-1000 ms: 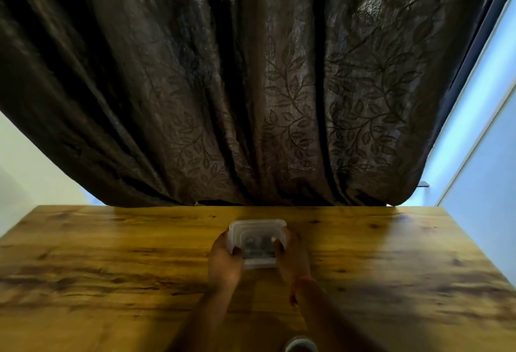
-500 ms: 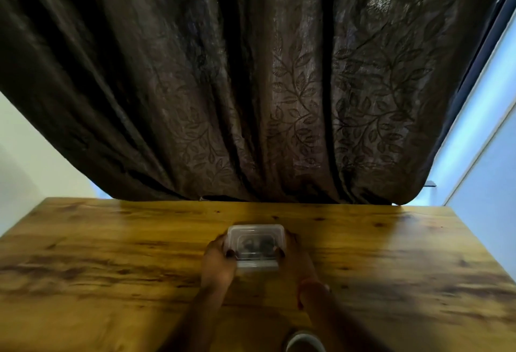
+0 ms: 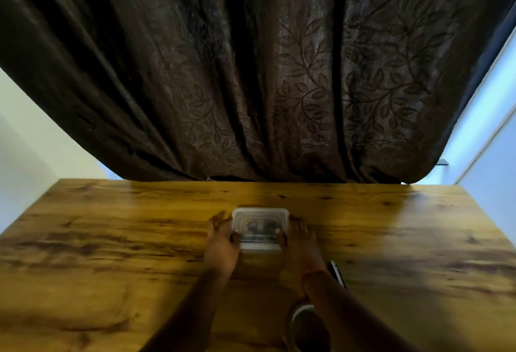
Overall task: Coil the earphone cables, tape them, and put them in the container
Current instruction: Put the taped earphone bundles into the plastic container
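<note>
The left hand (image 3: 222, 242) grips the left side of a small clear rectangular plastic container (image 3: 260, 229), thumb on its lid, and the right hand (image 3: 300, 240) clasps the right side the same way. The container sits lidded on the glossy brown wooden table (image 3: 111, 240), mid-width toward the far edge, dark coiled earphone cables (image 3: 258, 229) blurred inside. A tape roll (image 3: 300, 323) lies near, under the right forearm. A dark leaf-patterned curtain (image 3: 251, 72) hangs beyond.
</note>
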The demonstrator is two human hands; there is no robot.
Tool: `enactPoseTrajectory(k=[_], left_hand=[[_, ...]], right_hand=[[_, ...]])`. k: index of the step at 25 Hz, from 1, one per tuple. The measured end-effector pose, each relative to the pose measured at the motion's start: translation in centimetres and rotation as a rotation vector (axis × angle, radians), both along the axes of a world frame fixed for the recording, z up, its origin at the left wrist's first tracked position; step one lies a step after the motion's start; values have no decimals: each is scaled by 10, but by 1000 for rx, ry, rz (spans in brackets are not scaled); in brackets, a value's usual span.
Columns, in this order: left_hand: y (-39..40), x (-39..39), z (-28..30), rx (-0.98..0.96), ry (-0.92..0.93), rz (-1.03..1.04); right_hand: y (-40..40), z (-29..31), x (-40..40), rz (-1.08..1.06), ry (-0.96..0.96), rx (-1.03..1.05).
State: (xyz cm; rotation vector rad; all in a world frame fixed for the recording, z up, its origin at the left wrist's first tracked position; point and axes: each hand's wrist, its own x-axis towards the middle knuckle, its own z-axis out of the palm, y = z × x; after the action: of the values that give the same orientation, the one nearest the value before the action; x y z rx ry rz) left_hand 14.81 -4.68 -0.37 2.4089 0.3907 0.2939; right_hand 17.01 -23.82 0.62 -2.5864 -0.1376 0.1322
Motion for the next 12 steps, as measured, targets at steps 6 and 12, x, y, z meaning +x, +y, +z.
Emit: enactPoseTrajectory(k=[6, 12], left_hand=[[-19, -47, 19, 99, -214, -109], [-85, -173, -22, 597, -166, -862]], right_hand=[[-87, 25, -47, -90, -155, 315], [-155, -52, -186, 26, -273, -59]])
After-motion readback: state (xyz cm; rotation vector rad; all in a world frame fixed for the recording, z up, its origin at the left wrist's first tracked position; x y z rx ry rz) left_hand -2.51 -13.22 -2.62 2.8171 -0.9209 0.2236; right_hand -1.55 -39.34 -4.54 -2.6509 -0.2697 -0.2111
